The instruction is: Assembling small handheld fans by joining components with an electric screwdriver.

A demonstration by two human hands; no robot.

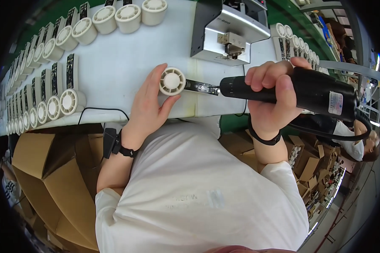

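My left hand (pixel 150 101) grips a white device with a round vented head (pixel 172 81), thumb and fingers around the head. From that head a narrow black circuit board (pixel 201 87) points right. A black electric screwdriver (pixel 321 89) lies level in my right hand (pixel 274 90), fingers wrapped around its body. The driver's bit reaches the right end of the board; whether it sits in a screw is too small to tell. Both wrists carry black bands. A cord hangs from the back end of the screwdriver.
Rows of similar white devices (pixel 71 101) stand along the left and far side of the white table (pixel 114 55). A silver-and-black machine (pixel 228 38) stands at the far middle. More devices (pixel 289 44) are at the far right. Open cardboard boxes (pixel 59 185) flank me. Another person (pixel 346 137) is at right.
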